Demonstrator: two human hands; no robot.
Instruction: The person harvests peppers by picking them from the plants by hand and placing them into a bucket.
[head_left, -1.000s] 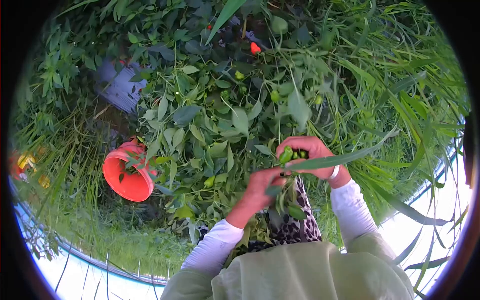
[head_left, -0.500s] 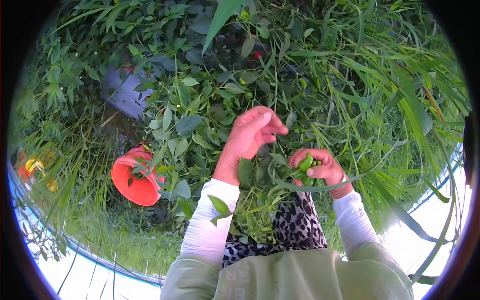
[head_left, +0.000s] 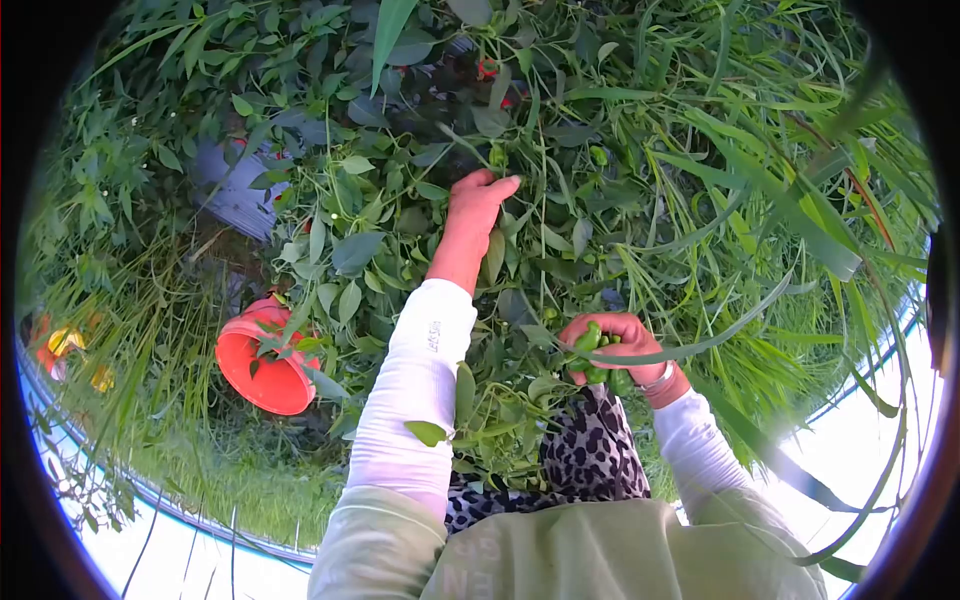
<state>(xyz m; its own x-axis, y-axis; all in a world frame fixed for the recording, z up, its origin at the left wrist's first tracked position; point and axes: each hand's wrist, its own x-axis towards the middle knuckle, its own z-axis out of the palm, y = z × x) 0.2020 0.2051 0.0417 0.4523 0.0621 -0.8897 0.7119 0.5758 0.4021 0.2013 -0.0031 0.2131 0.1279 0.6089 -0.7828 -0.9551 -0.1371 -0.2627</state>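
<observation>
Showing through the grass at far left, yellow and orange shapes (head_left: pixel 66 342) are sitting too blurred to name. A grey sheet (head_left: pixel 235 190) is lying among the leaves, and below it an orange-red bucket (head_left: pixel 272 390) is leaning on a tilt, leaves hanging across its mouth. Farther right, the left hand (head_left: pixel 478 212) is resting among the pepper plants (head_left: pixel 355 252), its thumb pointing outward and its fingers partly hidden, so whether they are gripping anything cannot be told. A green pepper (head_left: pixel 497 156) is hanging just beyond it, with red peppers (head_left: pixel 487 69) glowing deeper in the foliage. To the right, the right hand (head_left: pixel 625 345) is curling around several picked green peppers (head_left: pixel 588 340), holding them above patterned trousers (head_left: pixel 592 445). A long grass blade (head_left: pixel 720 338) is arching across that hand.
</observation>
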